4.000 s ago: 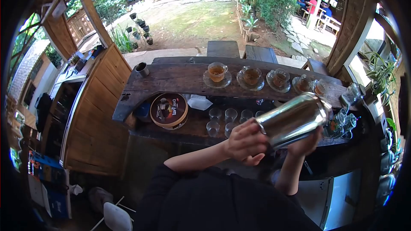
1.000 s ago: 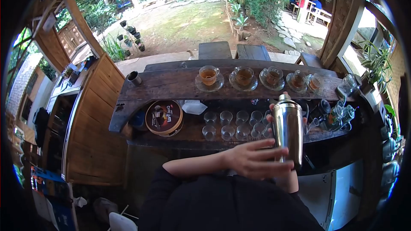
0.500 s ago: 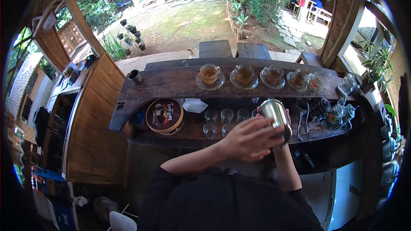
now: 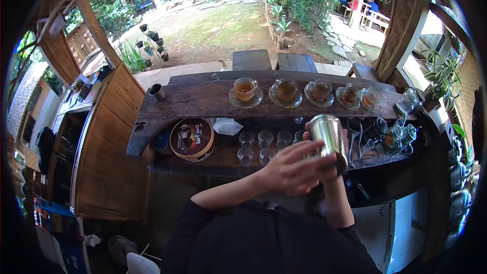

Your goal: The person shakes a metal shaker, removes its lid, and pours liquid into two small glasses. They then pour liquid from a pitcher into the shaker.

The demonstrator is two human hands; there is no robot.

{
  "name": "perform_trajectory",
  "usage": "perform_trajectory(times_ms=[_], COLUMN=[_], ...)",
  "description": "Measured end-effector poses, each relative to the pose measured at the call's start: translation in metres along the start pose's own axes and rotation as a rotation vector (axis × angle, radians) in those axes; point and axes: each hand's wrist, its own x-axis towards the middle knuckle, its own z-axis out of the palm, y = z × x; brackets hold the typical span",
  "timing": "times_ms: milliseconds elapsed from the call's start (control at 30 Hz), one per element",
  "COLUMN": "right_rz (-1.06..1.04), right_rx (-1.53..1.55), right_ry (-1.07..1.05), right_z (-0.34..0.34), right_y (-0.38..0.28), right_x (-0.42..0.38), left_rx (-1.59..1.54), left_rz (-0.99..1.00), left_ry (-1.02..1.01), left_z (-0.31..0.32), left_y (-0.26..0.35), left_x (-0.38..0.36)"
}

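Observation:
A shiny metal canister [image 4: 328, 136] is held tilted above the lower shelf. My right hand [image 4: 346, 144] is wrapped round its far side, mostly hidden behind it. My left hand [image 4: 299, 167] lies against the near side, its fingers spread toward the canister's lower end. Left of the canister, several small empty glasses [image 4: 265, 138] stand in rows on the lower shelf. Above, on the wooden counter [image 4: 190, 96], a row of glass cups with amber drink [image 4: 244, 89] stands on glass saucers.
A round chocolate tin [image 4: 192, 139] and white paper [image 4: 227, 126] lie on the left of the lower shelf. Ladles [image 4: 353, 139] and glass jugs [image 4: 397, 131] are at the right. A metal cup [image 4: 157, 92] stands at the counter's left end. People [image 4: 355, 1] sit far off.
The canister has shifted slightly right and down in the view, and my left fingers have moved a little along it. The counter appears slightly further left.

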Motion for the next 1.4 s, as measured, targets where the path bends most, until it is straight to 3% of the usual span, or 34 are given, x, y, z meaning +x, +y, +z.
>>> perform_trajectory(times_ms=[33, 67, 133, 200, 267, 333, 400, 433, 467, 533, 567, 600, 633, 667, 700, 733, 800, 833, 867, 933, 967, 1000, 1067, 1100, 1133, 1200, 1233, 1267, 1333, 1367, 1400], right_rz=[-0.062, -0.006, -0.026, 0.142, 0.114, -0.002, -0.038, -0.057, -0.088, 0.092, 0.09, 0.176, 0.174, 0.101, 0.03, 0.009, 0.067, 0.08, -0.057, 0.102, 0.109, 0.04, 0.023, 0.021, 0.015, 0.01, 0.09, 0.1, 0.209, 0.143, 0.178], right_rx=[-0.05, 0.089, 0.019, 0.115, 0.083, -0.067, -0.096, -0.06, 0.011, 0.2, 0.229, 0.205, 0.207, 0.148, 0.086, -0.058, 0.07, 0.131, 0.099, 0.164, 0.145, -0.079, -0.086, -0.081, -0.09, 0.043, 0.191, 0.161, 0.24, 0.03, 0.126], right_ry=[-0.156, -0.258, -0.377, -0.245, 0.049, 0.1, -0.165, -0.286, -0.353, -0.443, -0.207, -0.099, -0.095, 0.037, 0.164, 0.093, -0.162, -0.334, -0.336, -0.287, -0.088, 0.03, 0.208, 0.181, 0.011, -0.302, -0.421, -0.538, -0.302, -0.175, -0.021], right_z=[0.017, 0.022, -0.003, -0.025, -0.036, -0.014, 0.013, 0.018, 0.019, -0.003, -0.011, -0.037, -0.045, -0.05, -0.054, -0.038, 0.0, 0.01, 0.015, -0.005, -0.011, -0.028, -0.016, -0.006, 0.0, 0.029, 0.033, 0.025, 0.007, -0.009, -0.03], right_y=[-0.001, 0.0, -0.004, -0.001, 0.008, 0.007, 0.005, 0.005, 0.007, 0.002, 0.003, -0.002, 0.003, 0.007, 0.006, 0.001, -0.009, -0.01, -0.003, -0.01, -0.007, -0.003, 0.002, 0.002, -0.002, -0.001, 0.001, 0.003, 0.004, 0.005, 0.011], right_x=[-0.003, -0.01, -0.001, -0.002, 0.004, -0.001, -0.005, -0.006, -0.009, -0.005, -0.008, -0.004, -0.003, 0.0, 0.005, 0.003, -0.008, -0.008, -0.01, -0.008, -0.005, 0.001, 0.01, 0.008, 0.008, 0.007, 0.001, 0.009, 0.006, 0.016, 0.021], left_rx=[0.044, 0.044, 0.087, 0.059, 0.002, 0.001, 0.071, 0.011, 0.012, 0.088, 0.057, 0.022, 0.013, 0.006, -0.03, -0.027, 0.016, -0.002, -0.001, 0.022, 0.013, 0.064, -0.017, -0.015, -0.012, 0.024, 0.056, 0.06, 0.112, 0.098, 0.113], left_rz=[0.156, 0.157, 0.237, 0.127, -0.085, -0.077, 0.239, 0.28, 0.284, 0.322, 0.199, 0.074, -0.067, -0.202, -0.219, -0.216, 0.174, 0.269, 0.268, 0.278, 0.178, 0.083, -0.149, -0.101, -0.101, 0.225, 0.335, 0.338, 0.248, 0.1, -0.003], left_ry=[0.091, 0.091, 0.142, 0.072, -0.063, -0.031, 0.277, 0.368, 0.368, 0.207, 0.104, 0.001, -0.052, -0.104, -0.043, -0.04, 0.13, 0.205, 0.203, 0.128, 0.032, 0.037, -0.009, 0.034, 0.035, 0.27, 0.294, 0.294, 0.142, 0.082, -0.002], left_z=[0.003, 0.002, -0.002, 0.001, 0.006, 0.008, 0.018, 0.021, 0.02, 0.019, 0.02, 0.022, 0.022, 0.021, 0.019, 0.018, 0.014, 0.016, 0.015, 0.014, 0.012, 0.02, 0.013, 0.007, 0.005, 0.002, 0.002, 0.001, 0.0, 0.002, 0.004], left_y=[0.004, 0.012, 0.029, 0.019, 0.003, -0.005, -0.003, 0.005, 0.01, 0.016, 0.011, 0.004, -0.003, -0.01, -0.013, -0.011, 0.005, 0.013, 0.014, 0.015, 0.007, -0.005, -0.012, -0.01, -0.005, 0.011, 0.016, 0.014, 0.014, 0.005, -0.011], left_x=[0.0, 0.001, 0.004, 0.0, -0.006, -0.01, -0.01, -0.007, -0.005, -0.003, -0.006, -0.009, -0.008, -0.007, -0.007, -0.004, 0.003, 0.006, 0.004, 0.001, -0.001, -0.009, -0.006, -0.004, 0.004, 0.016, 0.017, 0.017, 0.008, 0.002, -0.007])
